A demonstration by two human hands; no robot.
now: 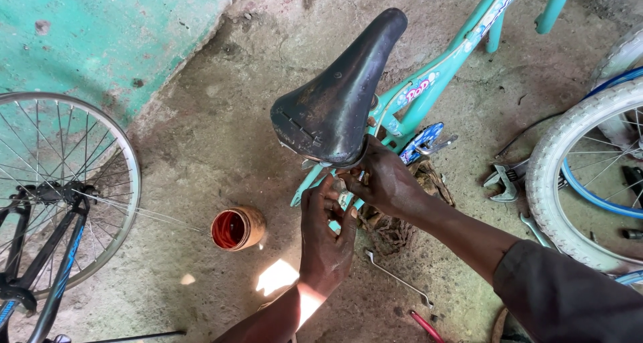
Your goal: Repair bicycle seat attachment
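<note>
Both hands working under the black saddle (341,92) of a teal bicycle frame (435,72) standing mid-floor: left hand (326,239) curled narrow around a small metal part just below the seat clamp, right hand (385,182) gripping the clamp itself. Orange-lined tin (238,228) left, thin spanner (398,277) beneath, on concrete floor (201,135)

Seat clamp hidden behind both hands (355,202); white wheel (589,175) cut off at rt edge.

Rough concrete floor (201,149) (sunlit patch), chipped turquoise wall (100,35).
</note>
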